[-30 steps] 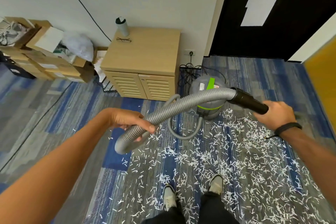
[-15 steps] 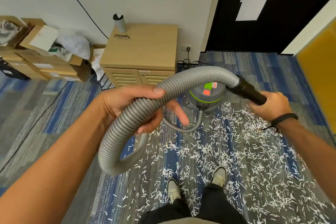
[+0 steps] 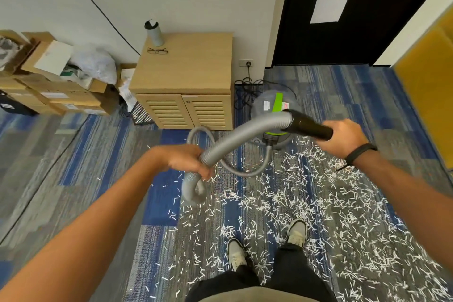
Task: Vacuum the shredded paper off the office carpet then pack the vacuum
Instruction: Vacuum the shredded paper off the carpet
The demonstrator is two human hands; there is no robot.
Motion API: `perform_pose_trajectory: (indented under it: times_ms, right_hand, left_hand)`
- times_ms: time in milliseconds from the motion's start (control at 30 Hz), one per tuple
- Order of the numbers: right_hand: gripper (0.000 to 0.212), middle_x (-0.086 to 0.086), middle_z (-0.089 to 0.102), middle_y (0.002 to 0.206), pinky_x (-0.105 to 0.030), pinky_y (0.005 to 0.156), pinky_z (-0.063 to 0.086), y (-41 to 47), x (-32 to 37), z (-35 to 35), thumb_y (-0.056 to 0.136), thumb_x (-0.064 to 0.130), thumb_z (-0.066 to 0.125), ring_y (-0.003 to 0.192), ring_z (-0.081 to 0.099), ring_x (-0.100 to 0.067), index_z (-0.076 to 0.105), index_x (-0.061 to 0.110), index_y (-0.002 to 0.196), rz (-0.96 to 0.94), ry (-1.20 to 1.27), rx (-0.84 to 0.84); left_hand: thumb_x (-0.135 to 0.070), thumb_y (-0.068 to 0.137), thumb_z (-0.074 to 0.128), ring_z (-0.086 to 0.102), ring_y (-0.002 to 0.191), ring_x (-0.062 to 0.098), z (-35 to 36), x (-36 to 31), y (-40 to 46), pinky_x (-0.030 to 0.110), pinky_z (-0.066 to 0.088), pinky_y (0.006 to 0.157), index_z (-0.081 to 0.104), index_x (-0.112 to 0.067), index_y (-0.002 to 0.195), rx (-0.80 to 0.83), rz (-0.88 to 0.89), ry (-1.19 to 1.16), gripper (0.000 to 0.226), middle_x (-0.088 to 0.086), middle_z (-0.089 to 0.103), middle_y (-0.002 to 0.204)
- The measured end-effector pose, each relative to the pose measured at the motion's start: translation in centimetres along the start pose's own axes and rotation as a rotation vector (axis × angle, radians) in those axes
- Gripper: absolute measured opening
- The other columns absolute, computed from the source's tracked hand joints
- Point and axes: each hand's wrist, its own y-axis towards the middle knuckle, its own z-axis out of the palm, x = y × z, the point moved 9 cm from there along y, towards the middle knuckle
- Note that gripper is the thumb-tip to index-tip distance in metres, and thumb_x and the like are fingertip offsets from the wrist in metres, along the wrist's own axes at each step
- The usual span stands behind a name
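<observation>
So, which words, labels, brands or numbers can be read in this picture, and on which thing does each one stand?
None can be read.
Vacuum canister: a white sticker and a red-and-white sticker beside the green strip, print too small and blurred.
Cardboard boxes: pale labels, text too small.
Papers left of the cabinet: print blurred.

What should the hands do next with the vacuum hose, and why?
Probably lower the black nozzle to the carpet. The right hand holds it in the air, the left hand grips the grey hose, and shredded paper lies all over the floor.
</observation>
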Motion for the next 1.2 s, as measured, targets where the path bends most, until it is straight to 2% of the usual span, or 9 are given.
perform_pose_trajectory:
  times_ms: [100,200,433,633,733,833,933,1033,1200]
  right_hand:
    - [0.024,0.003,0.063,0.064,-0.031,0.064,0.046,-0.4,1.2,2.4,0.077,0.044,0.078,0.072,0.068,-0.031,0.059,0.03,0.074,-0.073,-0.113,0.115]
    - [0.02,-0.001,0.068,0.068,-0.036,0.068,0.054,-0.7,2.1,3.7,0.075,0.044,0.075,0.074,0.069,-0.033,0.067,0.027,0.079,-0.125,-0.171,0.146]
    - [0.016,-0.002,0.072,0.076,-0.035,0.072,0.051,-1.5,3.8,6.6,0.079,0.039,0.072,0.08,0.069,-0.031,0.07,0.024,0.086,-0.179,-0.253,0.232]
    - [0.021,0.002,0.072,0.08,-0.036,0.083,0.055,-3.0,6.1,9.3,0.08,0.043,0.068,0.082,0.069,-0.024,0.07,0.026,0.091,-0.249,-0.193,0.351]
    - [0.021,0.002,0.073,0.081,-0.035,0.083,0.054,-3.4,7.0,10.0,0.079,0.044,0.068,0.081,0.068,-0.024,0.067,0.024,0.086,-0.292,-0.134,0.365]
    - [0.019,0.002,0.073,0.078,-0.032,0.08,0.052,-3.4,7.4,10.4,0.077,0.042,0.072,0.079,0.069,-0.024,0.07,0.024,0.084,-0.327,-0.073,0.346]
    - [0.019,0.001,0.073,0.077,-0.035,0.08,0.054,-2.8,6.5,10.3,0.076,0.043,0.072,0.079,0.068,-0.027,0.067,0.026,0.082,-0.339,-0.045,0.329]
    - [0.019,0.0,0.073,0.079,-0.038,0.081,0.054,-2.0,5.7,10.6,0.075,0.043,0.07,0.078,0.067,-0.029,0.065,0.026,0.082,-0.38,-0.045,0.352]
    - [0.014,0.004,0.068,0.073,-0.037,0.082,0.051,0.2,4.4,10.5,0.074,0.038,0.068,0.073,0.063,-0.023,0.061,0.026,0.077,-0.451,-0.041,0.372]
  left_hand:
    - [-0.018,0.085,0.08,0.071,0.101,0.024,1.4,4.6,1.9,0.034,0.055,0.091,0.07,-0.019,0.098,-0.151,-0.062,-0.076,0.016,-0.002,0.073,0.093]
    - [-0.014,0.083,0.083,0.071,0.103,0.009,5.5,8.2,2.1,0.025,0.052,0.093,0.071,-0.023,0.104,-0.093,-0.123,-0.215,0.026,-0.008,0.076,0.098]
    - [-0.038,0.079,0.086,0.058,0.126,0.019,10.7,10.7,3.2,0.043,0.042,0.114,0.059,-0.028,0.131,-0.056,-0.252,-0.237,0.059,-0.008,0.064,0.128]
    - [-0.058,0.067,0.087,0.066,0.107,0.012,6.6,-1.6,4.0,0.039,0.055,0.101,0.051,-0.036,0.14,-0.322,0.038,-0.072,0.085,-0.016,0.065,0.115]
    - [-0.058,0.075,0.076,0.068,0.096,0.016,5.8,-10.9,4.7,0.033,0.056,0.088,0.052,-0.033,0.135,-0.497,0.169,0.327,0.07,-0.008,0.066,0.112]
    - [-0.048,0.088,0.07,0.064,0.081,0.02,6.2,-14.9,6.0,0.033,0.052,0.067,0.052,-0.026,0.132,-0.572,0.104,0.729,0.053,-0.001,0.065,0.105]
    - [-0.045,0.096,0.059,0.048,0.055,0.014,6.8,-16.1,7.5,0.028,0.03,0.046,0.057,-0.023,0.123,-0.529,0.049,0.937,0.035,-0.004,0.061,0.081]
    - [-0.053,0.098,0.05,0.049,0.05,0.012,7.3,-16.0,8.6,0.028,0.036,0.043,0.055,-0.025,0.12,-0.51,0.039,0.978,0.036,-0.006,0.062,0.076]
    - [-0.049,0.097,0.049,0.067,0.065,0.013,6.3,-17.8,10.2,0.034,0.061,0.062,0.051,-0.028,0.133,-0.586,0.032,0.844,0.041,-0.006,0.068,0.085]
